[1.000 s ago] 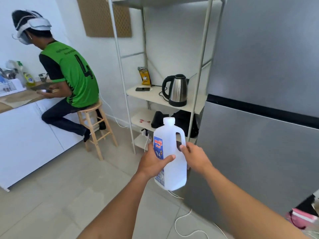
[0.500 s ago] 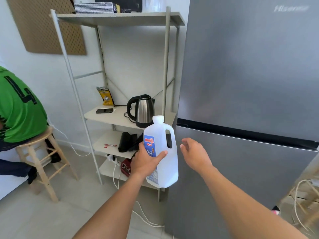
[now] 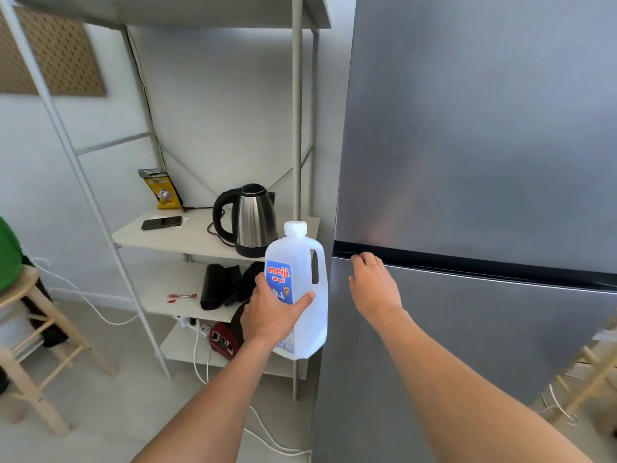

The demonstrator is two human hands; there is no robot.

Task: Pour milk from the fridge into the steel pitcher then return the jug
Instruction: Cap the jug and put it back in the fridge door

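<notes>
Grey fridge (image 3: pixel 467 162) doors fill the right; a white shelf unit (image 3: pixel 200 238) with a kettle (image 3: pixel 253 222) stands left. Between them the left hand (image 3: pixel 270 315) wraps fingers (image 3: pixel 302 297) and thumb around the upright, capped milk jug (image 3: pixel 300 262). Right hand (image 3: pixel 374 289) fingers (image 3: pixel 364 260), loosely curled, reach the dark door seam; whether they hook it is unclear.

A steel kettle (image 3: pixel 255 222), a phone (image 3: pixel 162 223) and a yellow packet (image 3: pixel 163 190) sit on a metal shelf rack (image 3: pixel 160 238); a wooden stool (image 3: pixel 23 289) stands at left.
</notes>
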